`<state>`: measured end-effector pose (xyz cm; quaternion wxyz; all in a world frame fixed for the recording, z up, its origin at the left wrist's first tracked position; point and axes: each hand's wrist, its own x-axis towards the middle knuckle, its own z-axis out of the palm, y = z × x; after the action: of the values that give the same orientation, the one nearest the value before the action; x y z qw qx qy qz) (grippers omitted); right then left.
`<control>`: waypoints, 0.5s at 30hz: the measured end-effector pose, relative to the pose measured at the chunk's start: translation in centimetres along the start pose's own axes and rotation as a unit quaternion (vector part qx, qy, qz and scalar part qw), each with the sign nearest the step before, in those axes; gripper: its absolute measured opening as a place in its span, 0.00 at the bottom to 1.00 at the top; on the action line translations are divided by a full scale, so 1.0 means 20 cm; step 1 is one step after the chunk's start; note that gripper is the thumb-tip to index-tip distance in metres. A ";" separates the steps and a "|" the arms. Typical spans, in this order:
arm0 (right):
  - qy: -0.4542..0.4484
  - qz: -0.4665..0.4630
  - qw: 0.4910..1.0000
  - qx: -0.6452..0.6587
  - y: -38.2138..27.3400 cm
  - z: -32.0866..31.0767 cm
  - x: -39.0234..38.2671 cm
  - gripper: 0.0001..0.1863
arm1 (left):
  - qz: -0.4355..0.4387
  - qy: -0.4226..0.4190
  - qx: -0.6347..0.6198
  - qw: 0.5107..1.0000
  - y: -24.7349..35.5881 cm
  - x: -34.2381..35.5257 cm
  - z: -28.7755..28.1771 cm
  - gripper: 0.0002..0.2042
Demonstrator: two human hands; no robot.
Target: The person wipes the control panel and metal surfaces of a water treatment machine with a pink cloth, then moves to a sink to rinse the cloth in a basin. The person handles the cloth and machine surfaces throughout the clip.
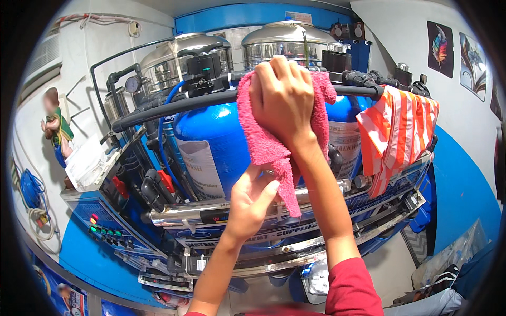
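My right hand (282, 100) grips a pink cloth (250, 139) over the black horizontal pipe (205, 99). Lower and to its left, my left hand (253, 200) is curled at the cloth's hanging end, thumb up, its fingertips partly behind the cloth near a small metal piece; what it holds is unclear. Behind the cloth stand blue tanks (208, 137) with pale labels. A horizontal steel tube (179, 216) runs below them.
Steel domed tanks (274, 37) stand behind. An orange-and-white striped cloth (395, 126) hangs at right, bagged items (443, 263) below it. At left are a lit control panel (105, 226), white cloth or paper (84, 163), a figurine (58, 131) and coiled blue hose (31, 187).
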<state>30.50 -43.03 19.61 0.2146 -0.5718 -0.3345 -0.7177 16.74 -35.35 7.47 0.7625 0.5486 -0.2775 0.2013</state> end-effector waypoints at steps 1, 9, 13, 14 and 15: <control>-0.011 0.011 1.000 -0.025 0.04 -0.03 -0.01 0.07 | -0.026 -0.003 0.027 0.999 -0.01 0.01 -0.01 0.18; -0.051 0.112 0.982 -0.142 0.51 -0.29 -0.11 0.10 | -0.069 -0.043 0.082 0.993 -0.25 0.08 0.19 0.30; -0.054 0.102 0.985 -0.126 0.53 -0.32 -0.11 0.07 | -0.052 -0.084 0.074 0.992 -0.27 0.09 0.31 0.30; -0.020 0.098 0.992 -0.075 0.50 -0.33 -0.12 0.06 | -0.059 -0.086 0.077 0.992 -0.25 0.07 0.32 0.30; -0.005 0.109 0.994 -0.018 0.47 -0.36 -0.16 0.07 | -0.035 -0.082 0.136 0.987 -0.22 0.06 0.31 0.31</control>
<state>32.84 -54.89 17.88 0.2792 -0.6118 -0.2582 -0.6936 19.11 -42.60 6.44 0.6622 0.6712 -0.2898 0.1644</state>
